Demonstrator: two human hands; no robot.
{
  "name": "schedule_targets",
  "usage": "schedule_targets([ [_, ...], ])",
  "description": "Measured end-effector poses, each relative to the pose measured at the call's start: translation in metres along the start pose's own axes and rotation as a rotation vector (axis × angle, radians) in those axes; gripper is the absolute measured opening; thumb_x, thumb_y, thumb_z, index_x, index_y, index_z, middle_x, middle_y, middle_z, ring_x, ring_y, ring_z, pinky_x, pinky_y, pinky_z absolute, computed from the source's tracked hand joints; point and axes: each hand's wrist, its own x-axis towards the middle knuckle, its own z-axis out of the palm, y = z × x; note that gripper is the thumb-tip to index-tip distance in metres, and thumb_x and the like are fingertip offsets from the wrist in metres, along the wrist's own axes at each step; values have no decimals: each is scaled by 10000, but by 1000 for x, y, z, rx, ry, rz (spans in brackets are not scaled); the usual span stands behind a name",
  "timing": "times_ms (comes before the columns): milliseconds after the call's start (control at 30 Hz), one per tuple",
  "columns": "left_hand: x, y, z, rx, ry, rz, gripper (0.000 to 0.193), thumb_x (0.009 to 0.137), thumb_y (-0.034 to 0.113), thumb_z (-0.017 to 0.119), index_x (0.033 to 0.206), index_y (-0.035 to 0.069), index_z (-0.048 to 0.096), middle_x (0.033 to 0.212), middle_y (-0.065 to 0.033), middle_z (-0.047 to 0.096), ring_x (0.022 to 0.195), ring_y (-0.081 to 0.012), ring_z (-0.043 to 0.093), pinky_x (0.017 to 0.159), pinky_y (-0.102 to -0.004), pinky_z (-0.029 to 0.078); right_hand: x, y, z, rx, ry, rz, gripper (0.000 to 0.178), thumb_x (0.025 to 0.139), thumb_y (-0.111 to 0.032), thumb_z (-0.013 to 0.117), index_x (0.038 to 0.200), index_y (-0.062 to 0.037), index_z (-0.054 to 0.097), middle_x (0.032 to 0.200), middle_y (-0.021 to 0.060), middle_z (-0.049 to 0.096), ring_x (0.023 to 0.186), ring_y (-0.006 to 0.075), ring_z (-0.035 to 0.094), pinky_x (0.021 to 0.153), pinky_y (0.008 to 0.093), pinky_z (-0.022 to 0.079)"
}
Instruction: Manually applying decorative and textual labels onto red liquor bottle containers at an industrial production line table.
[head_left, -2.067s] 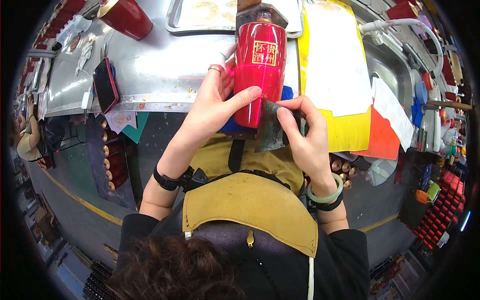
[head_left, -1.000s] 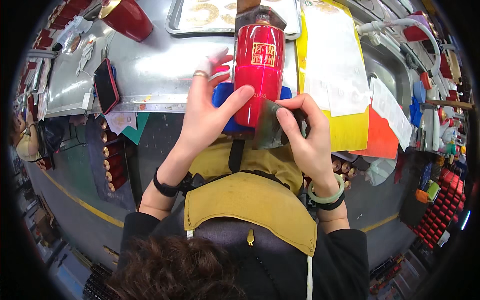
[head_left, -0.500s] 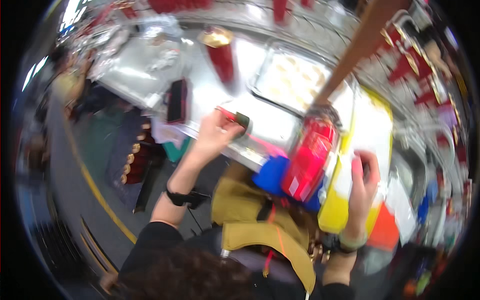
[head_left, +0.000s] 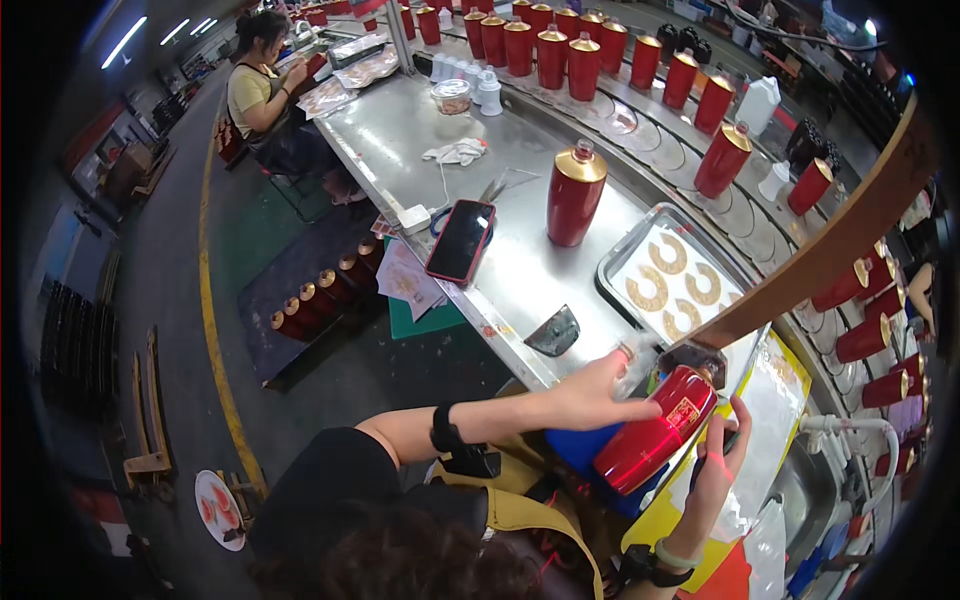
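Since a second ago, we note that the flat, dark, four-sided scraper (head_left: 553, 331) has gone from the right hand (head_left: 714, 468) to the shiny metal desk (head_left: 520, 270), where it lies near the front edge; our view has swung leftward. The glossy red bottle with a gold square emblem (head_left: 655, 432) lies tilted on a blue support (head_left: 578, 447), base toward us, neck end at the brown upright bar (head_left: 820, 240). Our left hand (head_left: 592, 394) is open, fingers spread and blurred near the neck, thumb over the bottle's side; we cannot tell whether it presses. Our right hand is bent beside the bottle's right flank, something dark showing at its fingers; grip cannot be told. Left of the metal tray of gold C-shaped pieces (head_left: 632, 241), we record an upright red bottle with gold shoulders (head_left: 576, 197) and a black-screened phone (head_left: 460, 242).
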Motion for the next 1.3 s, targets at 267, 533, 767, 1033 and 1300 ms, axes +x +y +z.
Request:
schedule_targets([
  [267, 10, -23, 25, -301, -280, -180, 791, 946, 89, 752, 1588, 37, 292, 1372, -120, 605, 1163, -172, 637, 985, -327, 542, 3, -10, 21, 77, -7, 100, 505, 977, -166, 743, 1428, -37, 556, 838, -37, 572, 774, 47, 502, 718, 210, 378],
  [533, 6, -11, 25, -473, -229, -239, 722, 1020, 108, 642, 1607, 14, 232, 1493, -146, 514, 1359, -209, 526, 1156, -380, 407, 9, -9, 19, 132, -30, 136, 541, 930, -240, 803, 1349, 13, 573, 878, -49, 507, 808, 51, 480, 763, 214, 422],
  [767, -1, -6, 35, -382, -213, -263, 968, 887, 66, 810, 1597, -18, 157, 1496, -187, 486, 1382, -230, 508, 1171, -401, 418, 2, -2, 15, 105, -34, 87, 634, 875, -220, 853, 1381, 1, 541, 867, -52, 470, 800, 48, 458, 725, 206, 434],
  [1033, -1, -11, 35, -371, -179, -238, 958, 873, 24, 801, 1610, 22, 190, 1449, -158, 535, 1343, -215, 542, 1151, -386, 428, 1, 0, 19, 79, -31, 82, 653, 857, -192, 862, 1392, -18, 531, 870, -47, 460, 772, 52, 436, 692, 204, 431],
  [1300, 2, -11, 32, -370, -214, -242, 991, 872, 57, 821, 1603, 18, 154, 1498, -176, 481, 1344, -221, 549, 1143, -399, 455, 3, 0, 22, 54, -17, 88, 666, 847, -201, 866, 1395, -23, 532, 859, -49, 453, 767, 53, 436, 684, 208, 420],
])
